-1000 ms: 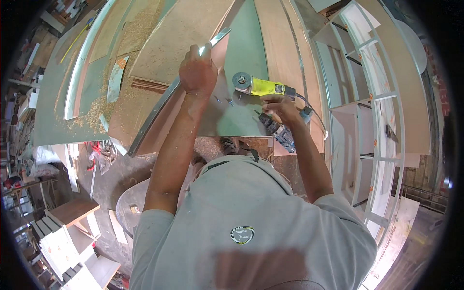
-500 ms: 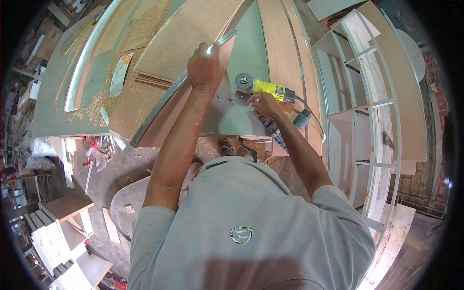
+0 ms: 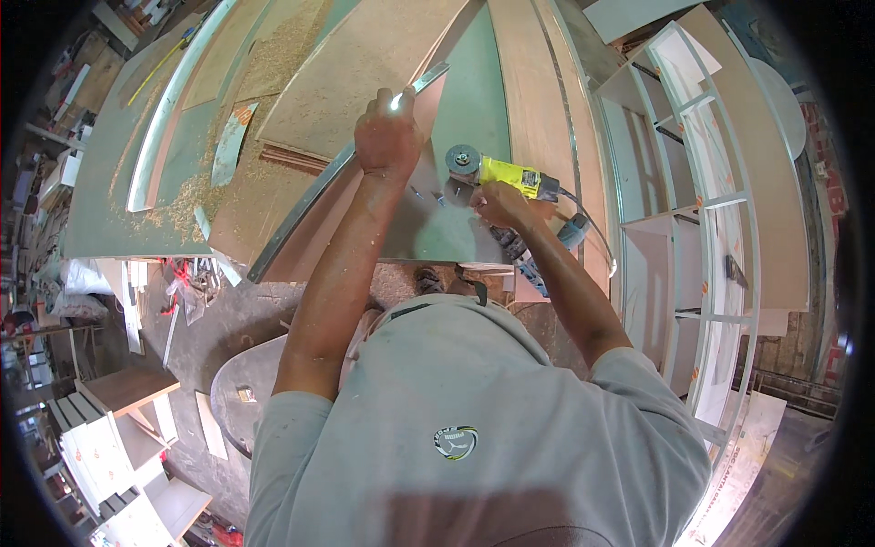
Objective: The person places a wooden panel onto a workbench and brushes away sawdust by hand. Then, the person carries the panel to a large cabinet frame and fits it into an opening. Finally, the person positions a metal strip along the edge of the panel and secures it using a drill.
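Observation:
My left hand [image 3: 387, 137] is closed around a long, straight metal bar [image 3: 305, 211], which slants along the edge of a thin brown board [image 3: 333, 219]. My right hand [image 3: 501, 203] is bent into a pinch just below a yellow angle grinder [image 3: 510, 173] with a grey disc [image 3: 463, 159]. Anything between its fingertips is too small to make out. Left of that hand, a few small screw-like pieces [image 3: 439, 198] lie on the green tabletop [image 3: 456, 228]. A blue and black power drill [image 3: 521, 255] is partly hidden beneath my right forearm.
Stacked brown sheets [image 3: 365, 77] and sawdust [image 3: 273, 50] cover the left part of the table. A pale shelf frame [image 3: 720, 201] stands to the right. On the floor at lower left is a small white and brown cabinet [image 3: 128, 392]. A cord [image 3: 592, 214] trails from the grinder.
My right hand's fingers have curled in a little beside the grinder. My left hand keeps its hold on the metal bar. The whole view has shifted slightly.

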The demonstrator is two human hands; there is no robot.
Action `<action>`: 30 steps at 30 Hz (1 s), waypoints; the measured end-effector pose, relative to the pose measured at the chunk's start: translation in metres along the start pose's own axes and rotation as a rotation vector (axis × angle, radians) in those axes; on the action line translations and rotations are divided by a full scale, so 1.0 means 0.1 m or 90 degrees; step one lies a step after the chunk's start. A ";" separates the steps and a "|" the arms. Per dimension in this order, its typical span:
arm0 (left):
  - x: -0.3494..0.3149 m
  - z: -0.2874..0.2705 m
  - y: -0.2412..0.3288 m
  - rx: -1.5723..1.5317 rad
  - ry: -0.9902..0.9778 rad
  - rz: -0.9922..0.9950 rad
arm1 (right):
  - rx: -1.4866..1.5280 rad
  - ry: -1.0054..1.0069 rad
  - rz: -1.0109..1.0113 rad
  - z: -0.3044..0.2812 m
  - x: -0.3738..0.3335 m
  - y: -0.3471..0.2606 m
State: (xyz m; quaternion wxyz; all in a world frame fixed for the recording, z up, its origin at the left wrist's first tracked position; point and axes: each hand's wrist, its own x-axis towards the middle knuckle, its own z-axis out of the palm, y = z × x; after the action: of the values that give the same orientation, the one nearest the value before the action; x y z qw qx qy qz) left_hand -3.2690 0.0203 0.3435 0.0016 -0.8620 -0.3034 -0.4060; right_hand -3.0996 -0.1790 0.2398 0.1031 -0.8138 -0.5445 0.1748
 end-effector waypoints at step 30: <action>0.00 -0.07 0.09 -0.047 0.023 -0.033 | -0.009 -0.097 -0.147 -0.56 -1.55 0.68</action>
State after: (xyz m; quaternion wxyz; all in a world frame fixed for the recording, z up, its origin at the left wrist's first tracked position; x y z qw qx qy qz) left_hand -3.2693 0.0115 0.3507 -0.0357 -0.8459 -0.3104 -0.4322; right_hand -3.0734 -0.3472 0.2937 0.0750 -0.7306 -0.6422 0.2193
